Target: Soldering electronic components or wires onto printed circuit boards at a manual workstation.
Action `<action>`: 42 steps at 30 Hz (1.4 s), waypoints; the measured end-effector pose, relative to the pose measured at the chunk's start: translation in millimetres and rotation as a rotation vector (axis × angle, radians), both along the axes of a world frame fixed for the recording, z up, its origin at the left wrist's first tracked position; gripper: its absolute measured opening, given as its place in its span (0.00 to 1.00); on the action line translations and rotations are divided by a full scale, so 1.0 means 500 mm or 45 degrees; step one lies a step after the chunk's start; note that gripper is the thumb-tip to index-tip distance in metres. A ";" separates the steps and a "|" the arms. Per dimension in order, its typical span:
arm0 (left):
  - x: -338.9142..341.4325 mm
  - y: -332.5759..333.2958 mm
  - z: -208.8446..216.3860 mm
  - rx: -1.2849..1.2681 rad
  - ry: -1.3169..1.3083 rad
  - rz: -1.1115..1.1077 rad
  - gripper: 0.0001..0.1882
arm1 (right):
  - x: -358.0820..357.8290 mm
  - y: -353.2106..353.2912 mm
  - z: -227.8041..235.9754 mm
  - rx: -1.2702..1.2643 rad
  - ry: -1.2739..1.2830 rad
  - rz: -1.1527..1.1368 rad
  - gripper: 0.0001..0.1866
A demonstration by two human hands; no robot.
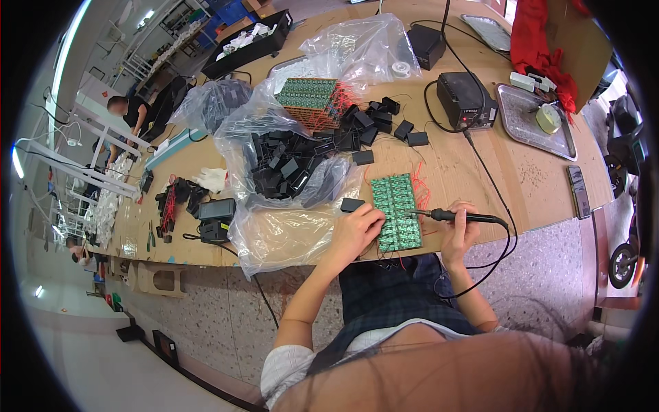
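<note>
A panel of green circuit boards [397, 196] lies on the table in front of me, with thin red wires [423, 190] at its right side. My right hand [461, 235] grips a soldering iron [473, 217], whose tip points left over the panel. At the panel's left edge my left hand [358, 233] is closed, fingertips together over the boards; what they pinch is too small to make out. A small black box-shaped part [351, 204] lies just beyond that hand, beside the panel.
Plastic bags [257, 237] holding many black parts [292, 165] lie to the left. Farther back stand a stack of wired green boards [307, 94], a black power unit [467, 100] and a metal tray [539, 123]. A phone [578, 192] lies right. The iron's cable [509, 240] loops beside my right arm.
</note>
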State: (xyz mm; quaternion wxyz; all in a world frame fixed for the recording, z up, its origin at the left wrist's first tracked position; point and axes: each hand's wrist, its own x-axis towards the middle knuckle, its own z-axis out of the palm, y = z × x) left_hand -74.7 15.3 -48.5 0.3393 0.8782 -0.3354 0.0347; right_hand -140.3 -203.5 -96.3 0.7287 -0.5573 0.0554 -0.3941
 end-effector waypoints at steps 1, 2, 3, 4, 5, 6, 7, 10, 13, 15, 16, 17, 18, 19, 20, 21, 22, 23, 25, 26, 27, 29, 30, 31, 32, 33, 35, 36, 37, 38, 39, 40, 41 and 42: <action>0.000 0.001 -0.001 -0.006 0.009 0.001 0.04 | -0.001 -0.002 0.005 0.000 0.000 0.003 0.08; 0.000 0.001 -0.001 -0.006 0.008 0.004 0.04 | -0.002 -0.005 0.009 0.023 0.021 0.023 0.08; 0.000 0.001 -0.001 -0.013 -0.029 0.004 0.04 | -0.003 -0.008 0.011 0.045 0.043 0.044 0.08; 0.001 0.000 -0.001 -0.020 -0.068 0.003 0.03 | -0.002 -0.012 0.009 0.046 0.041 0.046 0.08; 0.000 -0.001 0.001 -0.020 -0.069 0.005 0.03 | -0.001 -0.017 0.006 0.075 0.007 0.062 0.08; 0.000 -0.003 0.003 -0.029 -0.079 -0.003 0.03 | 0.000 -0.019 0.005 0.105 -0.027 0.079 0.08; 0.000 -0.003 0.003 -0.037 -0.087 -0.011 0.03 | 0.000 -0.017 0.008 0.106 -0.028 0.081 0.08; 0.002 -0.003 -0.002 -0.002 -0.152 -0.031 0.03 | 0.000 -0.013 0.015 0.119 0.010 0.046 0.08; 0.001 -0.003 -0.001 -0.007 -0.119 -0.016 0.04 | 0.000 -0.011 0.013 0.098 0.007 0.068 0.08; -0.002 -0.002 -0.001 0.029 -0.128 -0.007 0.04 | 0.000 -0.012 0.011 0.076 0.007 0.082 0.08; -0.002 0.000 0.001 0.065 -0.134 0.003 0.04 | 0.002 -0.012 0.010 0.080 0.002 0.094 0.08; -0.004 0.001 0.004 0.070 -0.139 0.017 0.04 | 0.002 -0.011 0.009 0.083 -0.007 0.086 0.08; -0.006 0.000 0.008 0.075 -0.161 0.006 0.05 | 0.003 -0.010 0.008 0.087 -0.016 0.080 0.07; -0.007 -0.002 0.020 0.077 -0.183 -0.010 0.05 | 0.003 -0.012 0.006 0.089 -0.022 0.091 0.07; -0.009 -0.001 0.038 0.106 -0.210 0.000 0.06 | 0.003 -0.012 0.004 0.093 -0.014 0.081 0.07; -0.004 0.005 0.053 0.110 -0.217 0.014 0.06 | 0.002 -0.014 0.000 0.098 -0.006 0.072 0.07; 0.004 0.011 0.071 -0.046 -0.231 0.086 0.07 | 0.002 -0.017 -0.006 0.131 -0.011 0.081 0.07; 0.016 0.022 0.083 -0.201 -0.244 0.160 0.07 | 0.002 -0.016 -0.007 0.134 -0.018 0.095 0.07; 0.061 0.061 0.082 -0.227 -0.536 0.510 0.07 | 0.002 -0.018 -0.010 0.127 -0.018 0.084 0.08; 0.073 0.087 0.098 -0.224 -0.572 0.701 0.08 | 0.001 -0.019 -0.008 0.117 -0.040 0.095 0.08; 0.076 0.104 0.114 -0.282 -0.460 0.853 0.09 | 0.000 -0.019 -0.007 0.119 -0.045 0.100 0.08; 0.086 0.139 0.112 -0.313 -0.504 1.126 0.12 | 0.001 -0.017 -0.009 0.137 -0.027 0.081 0.08; 0.086 0.149 0.110 -0.313 -0.535 1.194 0.14 | 0.003 -0.018 -0.011 0.138 -0.030 0.080 0.08; 0.082 0.160 0.108 -0.311 -0.566 1.265 0.16 | 0.002 -0.017 -0.011 0.126 -0.026 0.082 0.08; 0.080 0.167 0.107 -0.310 -0.566 1.264 0.16 | 0.002 -0.017 -0.010 0.115 -0.022 0.083 0.08; 0.078 0.174 0.106 -0.426 -0.450 1.248 0.18 | 0.002 -0.016 -0.008 0.116 -0.022 0.082 0.08; 0.082 0.196 0.094 -0.542 -0.334 1.235 0.20 | 0.001 -0.014 -0.001 0.124 -0.033 0.106 0.08; 0.093 0.212 0.079 -0.715 -0.163 1.021 0.20 | 0.001 -0.014 -0.002 0.123 -0.032 0.106 0.08; 0.103 0.216 0.069 -0.880 0.011 0.798 0.20 | 0.001 -0.016 -0.004 0.123 -0.036 0.108 0.08; 0.112 0.216 0.058 -0.933 0.061 0.716 0.13 | 0.001 -0.018 -0.004 0.124 -0.040 0.110 0.08; 0.119 0.219 0.048 -0.935 0.065 0.714 0.13 | 0.002 -0.018 -0.003 0.121 -0.037 0.108 0.08; 0.125 0.215 0.045 -0.936 0.087 0.697 0.10 | 0.002 -0.017 -0.001 0.115 -0.035 0.104 0.08; 0.130 0.211 0.043 -0.937 0.108 0.679 0.07 | 0.001 -0.016 0.002 0.109 -0.032 0.101 0.08; 0.135 0.206 0.041 -0.974 0.097 0.645 0.06 | 0.001 -0.014 0.005 0.106 -0.029 0.093 0.08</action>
